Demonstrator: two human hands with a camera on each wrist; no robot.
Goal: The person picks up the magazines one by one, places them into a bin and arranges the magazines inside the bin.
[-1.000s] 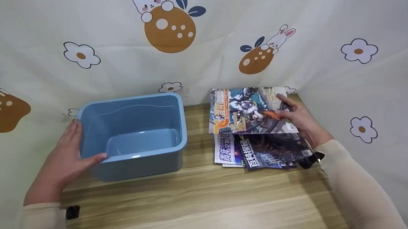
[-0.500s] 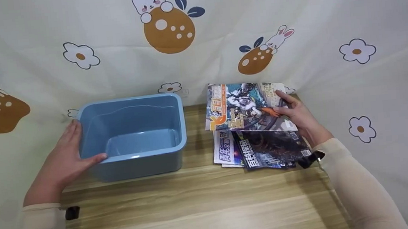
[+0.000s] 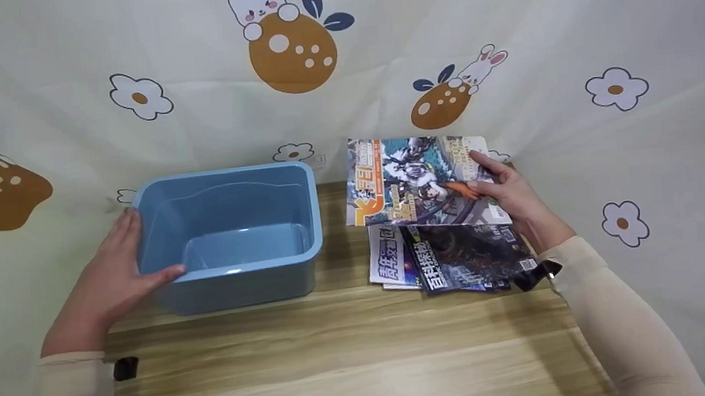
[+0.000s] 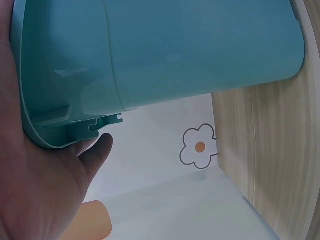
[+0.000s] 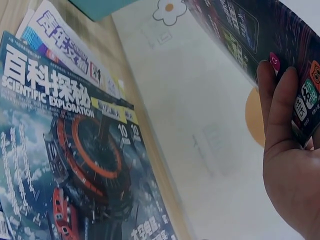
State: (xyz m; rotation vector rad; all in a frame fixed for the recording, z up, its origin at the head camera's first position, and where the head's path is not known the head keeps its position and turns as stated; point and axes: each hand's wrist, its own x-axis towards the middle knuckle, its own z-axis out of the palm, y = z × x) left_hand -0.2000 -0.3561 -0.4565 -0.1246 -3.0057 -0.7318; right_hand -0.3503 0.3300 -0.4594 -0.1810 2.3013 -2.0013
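In the head view, my left hand (image 3: 107, 273) rests against the near left corner of a blue plastic bin (image 3: 244, 286). Its fingers lie straight along the left side, and the thumb touches the front rim. The left wrist view shows the palm (image 4: 40, 185) against the bin's rim (image 4: 55, 145). To the right, my right hand (image 3: 517, 198) pinches a colourful magazine (image 3: 419, 182) by its right edge, thumb on the cover and fingers beneath. That magazine is tilted and raised above a dark "Scientific Exploration" magazine (image 5: 75, 155), which lies over a white-and-purple one (image 5: 65, 40).
A wooden table (image 3: 343, 367) bears the bin and the magazine pile, with a gap between them. A pale curtain (image 3: 203, 128) printed with rabbits, oranges and flowers hangs close behind and along both sides.
My right hand has lifted the colourful magazine slightly and moved it a little left and toward the back, away from the pile. My left hand and the bin have stayed put.
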